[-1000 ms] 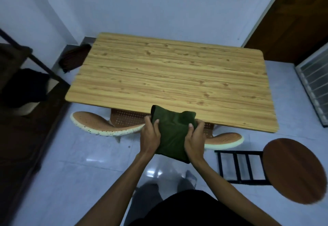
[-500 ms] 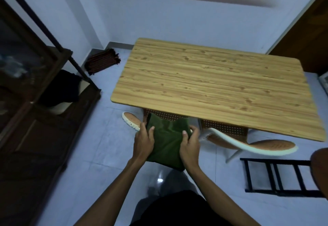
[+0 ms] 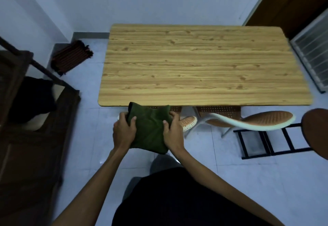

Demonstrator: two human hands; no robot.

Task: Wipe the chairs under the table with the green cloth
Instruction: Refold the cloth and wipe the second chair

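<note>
— So what changed?
— My view swung back right; my left hand and right hand still pinch the folded dark-green cloth at the pale wood-grain surface edge.
— Meaning?
— The white-rimmed woven brown chairs remain unwiped, I judge.

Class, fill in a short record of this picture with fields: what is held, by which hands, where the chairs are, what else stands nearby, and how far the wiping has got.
held: green cloth, folded
hands: left hand and right hand, one gripping each side
chairs: two chairs tucked under the table, backs sticking out
nearby: round stool at right, dark cabinet at left
wiping: not begun; cloth held above the floor, off the chairs
</note>
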